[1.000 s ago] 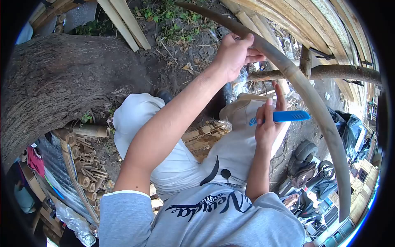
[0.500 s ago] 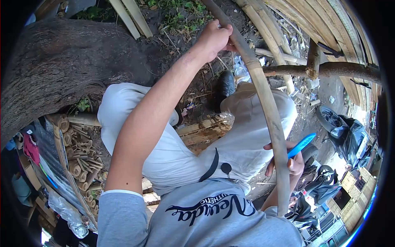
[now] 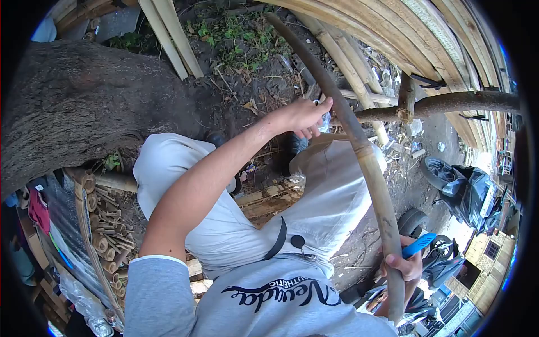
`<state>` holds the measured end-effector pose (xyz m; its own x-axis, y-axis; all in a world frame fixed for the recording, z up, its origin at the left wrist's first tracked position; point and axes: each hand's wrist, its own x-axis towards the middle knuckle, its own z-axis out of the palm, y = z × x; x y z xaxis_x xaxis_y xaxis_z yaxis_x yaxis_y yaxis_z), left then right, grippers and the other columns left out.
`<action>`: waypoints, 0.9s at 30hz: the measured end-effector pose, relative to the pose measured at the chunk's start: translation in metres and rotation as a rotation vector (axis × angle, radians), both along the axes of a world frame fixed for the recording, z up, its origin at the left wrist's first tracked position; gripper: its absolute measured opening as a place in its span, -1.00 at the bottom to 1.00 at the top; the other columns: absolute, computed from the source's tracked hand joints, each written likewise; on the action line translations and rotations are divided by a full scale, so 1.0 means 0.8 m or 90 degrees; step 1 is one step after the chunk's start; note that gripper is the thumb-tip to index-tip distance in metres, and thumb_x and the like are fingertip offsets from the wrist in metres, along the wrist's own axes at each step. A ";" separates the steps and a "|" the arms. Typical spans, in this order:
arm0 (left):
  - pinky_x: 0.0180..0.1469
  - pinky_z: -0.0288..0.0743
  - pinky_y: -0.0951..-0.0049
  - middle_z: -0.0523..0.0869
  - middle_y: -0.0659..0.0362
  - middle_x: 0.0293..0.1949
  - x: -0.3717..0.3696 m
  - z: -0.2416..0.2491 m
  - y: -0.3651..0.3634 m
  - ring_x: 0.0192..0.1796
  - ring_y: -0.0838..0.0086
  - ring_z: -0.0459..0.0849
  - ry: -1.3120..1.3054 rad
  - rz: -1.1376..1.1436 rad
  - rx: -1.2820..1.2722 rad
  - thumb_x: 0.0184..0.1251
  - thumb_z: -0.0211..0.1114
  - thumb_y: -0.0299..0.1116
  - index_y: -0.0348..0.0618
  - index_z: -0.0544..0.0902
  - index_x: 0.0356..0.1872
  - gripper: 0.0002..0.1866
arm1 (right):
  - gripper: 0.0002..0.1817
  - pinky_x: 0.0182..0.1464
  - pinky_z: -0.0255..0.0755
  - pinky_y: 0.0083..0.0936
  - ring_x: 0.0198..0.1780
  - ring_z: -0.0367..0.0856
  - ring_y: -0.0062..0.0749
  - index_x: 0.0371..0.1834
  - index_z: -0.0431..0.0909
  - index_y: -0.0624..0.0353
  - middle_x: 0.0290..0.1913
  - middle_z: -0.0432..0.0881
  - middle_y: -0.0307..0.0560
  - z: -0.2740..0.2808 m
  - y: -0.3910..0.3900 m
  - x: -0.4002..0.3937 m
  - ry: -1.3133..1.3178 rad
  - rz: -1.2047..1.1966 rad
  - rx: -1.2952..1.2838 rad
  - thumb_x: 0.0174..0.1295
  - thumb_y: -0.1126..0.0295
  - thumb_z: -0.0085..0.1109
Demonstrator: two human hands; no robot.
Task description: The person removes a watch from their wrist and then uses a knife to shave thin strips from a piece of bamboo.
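A long curved bamboo pole (image 3: pixel 371 168) runs from the upper middle down to my chest at the lower right, dark at its far end and paler nearer me. My left hand (image 3: pixel 303 116) is beside the darker part, its fingers loose and apart, the thumb tip close to or touching the pole. Lower down, my right hand (image 3: pixel 403 265) wraps round the pale part. The same hand also holds a blue slotted plastic handle (image 3: pixel 420 245), which sticks out to the right; any blade on it is hidden.
A branch rail (image 3: pixel 449 104) crosses at right, below leaning bamboo slats (image 3: pixel 382 28). A thick tree trunk (image 3: pixel 84 106) fills the left. Cut bamboo pieces (image 3: pixel 106 236) lie stacked at lower left. Motorbikes (image 3: pixel 466 188) stand at right.
My left hand has let go of the pole and dropped lower in view. The pole has shifted down towards me, and my right hand has moved down with it, with the blue handle.
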<state>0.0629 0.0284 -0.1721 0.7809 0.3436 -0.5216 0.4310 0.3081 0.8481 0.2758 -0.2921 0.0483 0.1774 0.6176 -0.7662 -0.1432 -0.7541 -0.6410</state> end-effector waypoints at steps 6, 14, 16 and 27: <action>0.03 0.69 0.26 0.76 -0.14 -0.01 0.006 0.013 -0.059 0.00 0.19 0.79 -0.163 0.030 -0.253 0.50 -0.37 0.49 -0.39 0.50 0.26 0.00 | -0.60 -0.44 0.49 -0.48 -0.53 0.65 -0.39 0.06 0.57 0.47 -0.44 0.66 -0.03 -0.035 0.027 -0.042 0.005 0.025 0.044 0.27 0.39 0.38; 0.03 0.67 0.16 0.76 0.00 0.02 -0.034 -0.004 -0.055 -0.05 0.22 0.81 -0.185 0.388 -0.276 0.61 0.03 0.15 -0.10 0.47 0.11 -0.51 | -0.66 -0.36 0.44 -0.55 -0.45 0.63 -0.52 0.04 0.59 0.38 -0.47 0.63 -0.17 -0.186 0.162 -0.148 0.017 0.116 0.208 0.43 0.28 0.26; -0.08 0.71 0.21 0.75 0.04 -0.09 -0.052 -0.007 -0.047 -0.12 0.25 0.82 -0.131 0.438 -0.240 0.59 0.11 0.08 -0.11 0.47 0.09 -0.56 | -0.67 -0.36 0.48 -0.53 -0.43 0.65 -0.53 0.04 0.59 0.35 -0.45 0.64 -0.17 -0.220 0.194 -0.183 0.060 0.088 0.243 0.47 0.26 0.21; -0.16 0.73 0.29 0.67 0.01 -0.02 -0.179 -0.021 -0.109 -0.14 0.33 0.76 0.035 0.663 -0.142 0.52 0.28 -0.29 -0.16 0.03 0.56 -0.23 | -0.49 -0.30 0.44 -0.50 -0.36 0.55 -0.54 0.02 0.55 0.41 -0.40 0.63 -0.11 -0.255 0.221 -0.204 -0.218 0.463 0.198 0.45 0.05 0.26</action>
<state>-0.0802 -0.0591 -0.1889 0.1305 0.7205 -0.6810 -0.0981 0.6929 0.7143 0.1125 -0.1153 -0.1554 -0.1537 0.8401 -0.5203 0.5459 -0.3667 -0.7533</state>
